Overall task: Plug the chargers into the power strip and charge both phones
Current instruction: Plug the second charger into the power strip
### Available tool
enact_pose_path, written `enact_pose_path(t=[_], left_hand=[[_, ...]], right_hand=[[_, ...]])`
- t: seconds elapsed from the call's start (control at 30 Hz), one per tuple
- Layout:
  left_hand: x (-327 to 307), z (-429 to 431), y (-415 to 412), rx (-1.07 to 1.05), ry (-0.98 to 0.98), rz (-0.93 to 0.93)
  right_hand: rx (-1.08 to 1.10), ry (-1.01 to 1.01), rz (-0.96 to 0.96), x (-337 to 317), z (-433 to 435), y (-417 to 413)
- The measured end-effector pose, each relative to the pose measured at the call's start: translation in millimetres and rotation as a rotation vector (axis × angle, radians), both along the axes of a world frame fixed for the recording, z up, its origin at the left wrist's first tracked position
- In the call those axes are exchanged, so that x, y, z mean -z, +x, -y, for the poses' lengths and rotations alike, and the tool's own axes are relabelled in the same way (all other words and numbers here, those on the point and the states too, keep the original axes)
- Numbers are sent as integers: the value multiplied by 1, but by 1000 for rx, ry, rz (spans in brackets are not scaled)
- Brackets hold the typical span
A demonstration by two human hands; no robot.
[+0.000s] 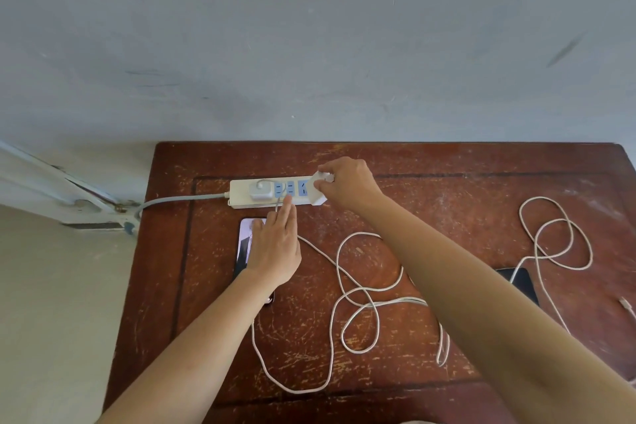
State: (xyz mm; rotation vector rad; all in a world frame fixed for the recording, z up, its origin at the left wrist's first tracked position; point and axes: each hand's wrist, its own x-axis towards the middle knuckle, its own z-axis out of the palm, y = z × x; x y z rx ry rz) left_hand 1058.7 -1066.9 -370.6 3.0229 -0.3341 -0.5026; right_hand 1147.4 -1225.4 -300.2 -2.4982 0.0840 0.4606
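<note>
The power strip [272, 193] lies parallel to the far edge of the tabletop [447, 182], toward its far-left corner, its grey cord [179, 200] running off the left edge. One white charger [258, 190] already sits in the strip's leftmost socket. The second charger [321, 188], a white block, is at the strip's right end, pinched between thumb and fingers of the right hand [347, 188]; the grip from above suits pressing its prongs into the last socket, though whether they are seated cannot be told. The left hand [275, 251] lies flat, fingers [287, 217] extended and close together, their tips touching the strip's near edge, probably to brace it against the push. Beneath that hand, just nearside of the strip, lies the lit phone [246, 244], close enough for a short cable run. The white cable [358, 299] loops loosely across the middle of the tabletop toward its near edge. The dark phone [523, 282] rests near the right edge, partly hidden by the right forearm, with the second cable [557, 241] coiled beyond it; its free end [624, 305] lies at the right edge, apparently not yet connected.
</note>
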Motion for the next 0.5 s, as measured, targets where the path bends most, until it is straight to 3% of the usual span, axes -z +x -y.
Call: enact_pose_path(t=[0.5], left_hand=[[-2,-13,6,-32,-8,45]], right_hand=[[0,21,27,10,-23,-6]])
